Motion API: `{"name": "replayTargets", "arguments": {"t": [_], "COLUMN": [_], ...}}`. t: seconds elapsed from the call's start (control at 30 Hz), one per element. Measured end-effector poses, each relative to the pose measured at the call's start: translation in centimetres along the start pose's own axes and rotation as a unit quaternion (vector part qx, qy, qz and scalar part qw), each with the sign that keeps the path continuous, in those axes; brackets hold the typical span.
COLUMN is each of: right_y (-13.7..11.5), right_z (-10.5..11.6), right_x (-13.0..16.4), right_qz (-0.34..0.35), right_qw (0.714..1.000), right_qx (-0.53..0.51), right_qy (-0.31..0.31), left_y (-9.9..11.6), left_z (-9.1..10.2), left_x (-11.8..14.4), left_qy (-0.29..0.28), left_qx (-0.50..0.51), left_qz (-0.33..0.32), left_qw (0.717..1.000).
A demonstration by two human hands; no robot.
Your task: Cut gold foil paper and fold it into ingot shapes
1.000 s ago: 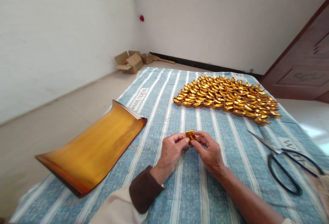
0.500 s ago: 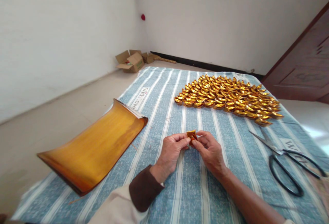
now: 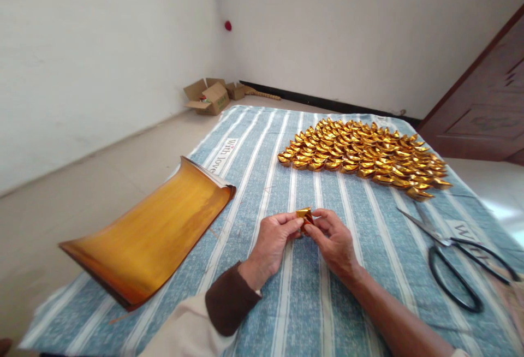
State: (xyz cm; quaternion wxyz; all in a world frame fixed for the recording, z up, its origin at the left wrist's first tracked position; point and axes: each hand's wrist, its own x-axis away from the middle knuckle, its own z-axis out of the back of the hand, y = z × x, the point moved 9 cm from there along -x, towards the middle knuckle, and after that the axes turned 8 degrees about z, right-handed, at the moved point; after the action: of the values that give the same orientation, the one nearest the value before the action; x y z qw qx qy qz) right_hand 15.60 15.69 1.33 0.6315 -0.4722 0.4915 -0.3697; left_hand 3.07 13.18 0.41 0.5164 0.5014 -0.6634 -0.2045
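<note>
A small folded piece of gold foil paper point(image 3: 304, 214) is held between both hands, just above the striped cloth. My left hand point(image 3: 273, 245) pinches its left side between thumb and fingers. On the right side, my right hand point(image 3: 334, 243) grips it, the thumb pressed against its lower part. The fingertips hide some of the folds. Farther back lies a broad cluster of folded gold paper ingots point(image 3: 360, 152), set close together in rows. A stack of gold foil sheets point(image 3: 151, 231) with curled edges rests to the left of my hands.
Black-handled scissors point(image 3: 444, 242) lie partly open at the right, blades pointing up and left. A blue and white striped cloth point(image 3: 254, 182) covers the table. Open cardboard boxes point(image 3: 210, 99) stand on the floor by the far corner. A brown wooden door point(image 3: 483, 95) is at the right.
The piece of gold foil paper has tilted slightly and shifted a little to the left between my fingers. Both hands keep hold of it and have barely moved.
</note>
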Motion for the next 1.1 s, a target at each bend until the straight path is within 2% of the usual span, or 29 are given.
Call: {"name": "replayTargets", "arguments": {"t": [0.27,0.43,0.53,0.63,0.9,1.1], "right_y": [-0.6,-0.3,-0.2,-0.7,-1.6,-2.9], "right_z": [0.0,0.1,0.1,0.2,0.7,0.7], "right_x": [-0.1,-0.1,-0.2,-0.2,-0.3,-0.3], "right_qz": [0.014,0.012,0.012,0.028,0.057,0.119], "right_qw": [1.000,1.000,1.000,0.999,0.995,0.983], "right_qx": [0.009,0.005,0.012,0.035,0.083,0.141], "right_qy": [-0.001,0.000,-0.003,0.000,0.014,0.020], "left_y": [0.1,0.1,-0.1,-0.2,-0.3,-0.6], "left_z": [-0.6,-0.6,-0.9,-1.1,-1.4,-1.5], "left_x": [0.1,0.1,0.0,-0.1,0.0,0.1], "left_qy": [-0.041,-0.032,-0.057,-0.082,-0.099,-0.113], "left_qx": [0.027,0.007,0.013,0.034,0.051,0.056], "left_qz": [0.017,0.006,0.014,0.032,0.043,0.057], "left_qw": [0.999,0.999,0.998,0.995,0.993,0.990]}}
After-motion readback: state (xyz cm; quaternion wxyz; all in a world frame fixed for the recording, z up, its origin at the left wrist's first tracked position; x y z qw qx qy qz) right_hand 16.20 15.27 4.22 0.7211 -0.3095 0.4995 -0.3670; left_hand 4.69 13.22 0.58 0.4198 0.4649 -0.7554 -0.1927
